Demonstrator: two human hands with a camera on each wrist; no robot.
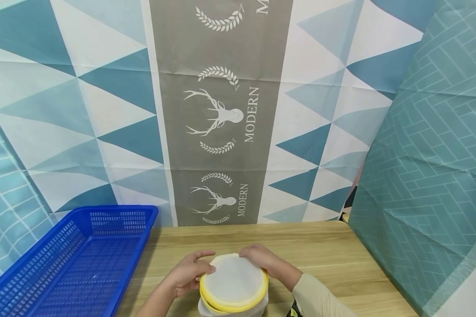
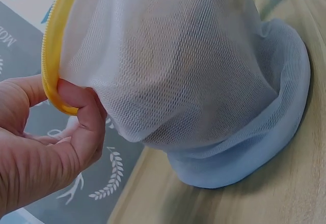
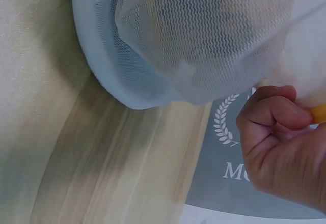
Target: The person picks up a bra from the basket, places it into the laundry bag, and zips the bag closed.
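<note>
A white mesh laundry bag (image 1: 235, 281) with a round top stands on the table in front of me. Its yellow zippered rim (image 2: 50, 56) runs around the top. My left hand (image 1: 187, 272) pinches that rim at the left, thumb on top and fingers curled beneath. At the far right of the rim, my right hand (image 1: 262, 259) grips it with bent fingers. Below, the mesh side (image 2: 188, 76) bulges and sags into a folded, pale-blue-looking base (image 3: 109, 76) on the wood. Dim tan and dark shapes show through the mesh, their kind hidden.
A large blue plastic basket (image 1: 139, 246) with perforated sides stands left of the bag. Beneath everything is a wood-grain table (image 1: 317, 251). A patterned cloth (image 1: 218, 154) hangs behind its back edge, and a teal cloth (image 1: 428, 176) hangs along the right side.
</note>
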